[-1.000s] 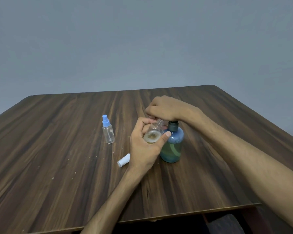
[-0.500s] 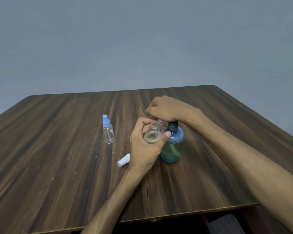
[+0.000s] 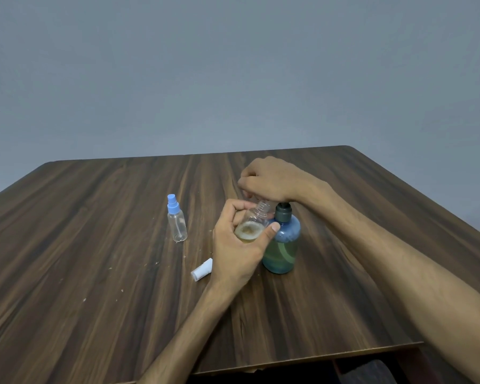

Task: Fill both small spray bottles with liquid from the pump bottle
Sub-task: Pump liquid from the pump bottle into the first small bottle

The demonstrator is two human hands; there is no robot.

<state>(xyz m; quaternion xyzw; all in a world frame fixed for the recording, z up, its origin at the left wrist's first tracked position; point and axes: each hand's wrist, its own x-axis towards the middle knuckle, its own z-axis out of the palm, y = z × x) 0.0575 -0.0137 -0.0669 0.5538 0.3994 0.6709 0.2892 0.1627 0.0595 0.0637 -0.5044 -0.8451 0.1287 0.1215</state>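
1. The left hand [image 3: 237,249] is curled round an uncapped small spray bottle [image 3: 252,224], thumb across its near side and fingers wrapped behind, holding it tilted with the threaded neck up toward the pump.
2. That bottle holds a little yellowish, foamy liquid at its lower end (the rest of it looks clear).
3. The right hand [image 3: 266,178] sits on top of the pump bottle [image 3: 283,245], fingers bent down over the pump head; the spout itself is hidden under them, so the exact hold cannot be told.
4. The pump bottle stands upright on the wooden table [image 3: 94,286], touching the left hand's thumb side, blue with greenish liquid inside.
5. A white spray cap [image 3: 202,270] lies on its side just left of the left wrist.
6. A second spray bottle [image 3: 177,218], blue-topped and upright, stands well to the left, apart from the hands.
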